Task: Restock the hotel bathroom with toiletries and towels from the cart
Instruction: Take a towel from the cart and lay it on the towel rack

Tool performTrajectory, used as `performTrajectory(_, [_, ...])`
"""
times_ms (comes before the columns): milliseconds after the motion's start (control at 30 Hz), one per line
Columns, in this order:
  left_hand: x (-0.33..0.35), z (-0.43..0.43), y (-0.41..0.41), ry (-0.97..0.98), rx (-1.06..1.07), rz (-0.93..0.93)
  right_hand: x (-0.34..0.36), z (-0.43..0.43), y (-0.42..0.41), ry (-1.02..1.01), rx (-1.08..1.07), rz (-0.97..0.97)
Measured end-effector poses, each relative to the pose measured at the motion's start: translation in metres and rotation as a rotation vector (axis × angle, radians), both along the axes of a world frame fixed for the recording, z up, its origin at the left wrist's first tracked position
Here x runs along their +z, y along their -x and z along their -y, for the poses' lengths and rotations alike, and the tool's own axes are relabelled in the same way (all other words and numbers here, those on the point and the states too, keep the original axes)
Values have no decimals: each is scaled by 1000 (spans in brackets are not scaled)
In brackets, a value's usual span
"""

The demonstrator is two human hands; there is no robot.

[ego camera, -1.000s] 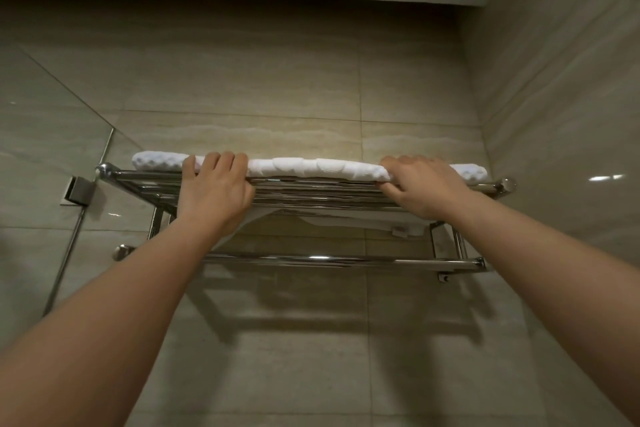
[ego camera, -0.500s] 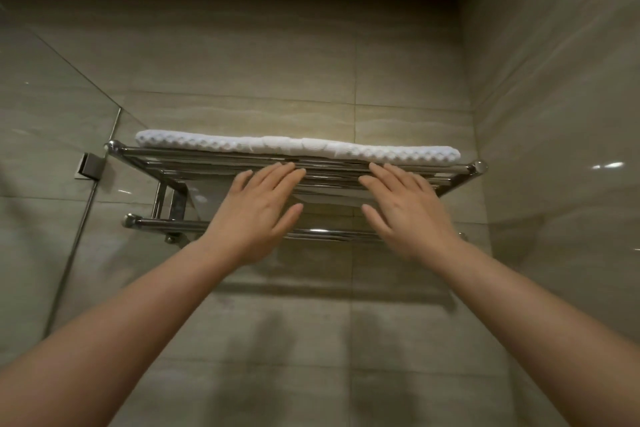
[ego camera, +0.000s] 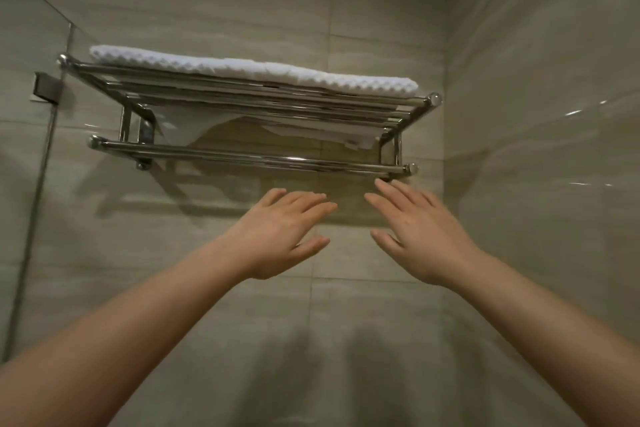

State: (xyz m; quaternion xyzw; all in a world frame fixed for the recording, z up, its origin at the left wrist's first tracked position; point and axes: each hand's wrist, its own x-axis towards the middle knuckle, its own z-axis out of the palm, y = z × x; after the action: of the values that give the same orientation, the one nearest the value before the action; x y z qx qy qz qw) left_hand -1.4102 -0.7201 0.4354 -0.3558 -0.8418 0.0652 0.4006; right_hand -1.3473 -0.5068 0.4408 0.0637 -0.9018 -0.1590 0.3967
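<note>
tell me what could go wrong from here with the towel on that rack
1. The white towel lies with its edge right at the rack's front bar. The left hand and right hand are open below and off it, so it might slide forward.
2. Under the shelf bars at the back, white fabric sags; it may look untidy or tug the towel down.
3. The lower rail is bare, so a hanging towel could be forgotten.

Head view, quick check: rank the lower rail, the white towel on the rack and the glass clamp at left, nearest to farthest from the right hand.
From the right hand:
1. The lower rail, its right end just above the hand.
2. The white towel, higher up on the top shelf.
3. The glass clamp, far left on the glass edge.
</note>
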Motion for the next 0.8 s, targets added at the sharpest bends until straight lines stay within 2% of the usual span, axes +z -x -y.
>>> performTrajectory(367, [-53, -17, -67, 43, -243, 247, -54, -7, -102, 94, -257, 199])
performTrajectory(800, [-109, -21, -181, 186, -597, 338, -121, 37, -279, 265, -563, 353])
